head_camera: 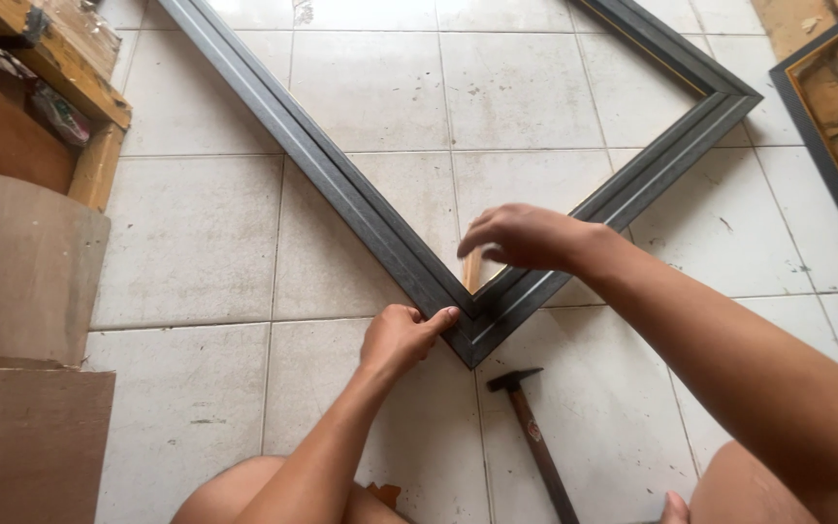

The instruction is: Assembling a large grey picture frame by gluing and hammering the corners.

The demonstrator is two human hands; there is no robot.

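The frame (380,218) is laid flat on the tiled floor (196,233), a big dark-grey moulding with pale grooves, and its nearest corner is pointed straight at the person's knees. That corner is pinned by the left hand (402,337): the fingers are curled loosely, the thumb pressed on the outer edge of the mitre, nothing enclosed. The right hand (521,236) is hovered just inside the same corner, fingers bent downward around a small pale wooden piece (472,270) that is stood against the inner edge; a light pinch on it is likely, though the fingertips are hidden behind the hand itself.

Handling, as judged from here: the moulding looks stiff and light for its span, but long rails meeting at glued or nailed mitres are apt to rack or open if lifted by one corner. Better taken by two rails at once, or slid along the tiles. The finish could be scuffed on the gritty floor. The wooden piece looks small, light and easily dropped.

A hammer (528,417) is lying on the tiles just below the corner, touched by neither hand.

Hard to make out: the far corners of the frame are cut off at the top edge, the hammer's handle end runs out of view, and whether the wooden piece is touching the floor cannot be told. A second gold-edged frame (831,146) is cropped at right; boards (21,262) are stacked at left.
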